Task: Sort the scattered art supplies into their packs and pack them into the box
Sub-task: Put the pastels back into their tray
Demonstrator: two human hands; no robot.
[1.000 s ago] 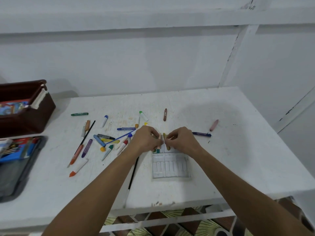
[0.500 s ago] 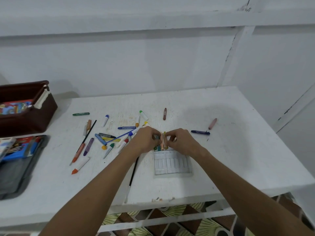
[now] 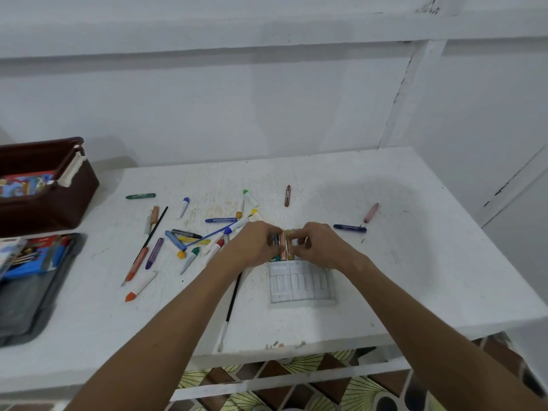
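A clear ribbed crayon tray (image 3: 302, 284) lies on the white table (image 3: 415, 277) near its front edge. At the tray's far end stand a few crayons (image 3: 285, 247) side by side, tan, teal and yellow-green. My left hand (image 3: 255, 243) and my right hand (image 3: 318, 244) meet over them, fingertips pinching the crayons from both sides. Scattered markers and crayons (image 3: 189, 238) lie to the left. A brown box (image 3: 44, 188) sits at the far left with a colourful pack inside.
An open grey case (image 3: 26, 295) with packs lies at the left edge. A brown crayon (image 3: 287, 195), a pink crayon (image 3: 371, 212) and a dark blue crayon (image 3: 350, 228) lie beyond and right of my hands. A black paintbrush (image 3: 231, 304) rests under my left forearm.
Both hands have stayed over the tray's far end, fingers shifting as they press the crayons together. The tan crayon now stands upright between the fingertips.
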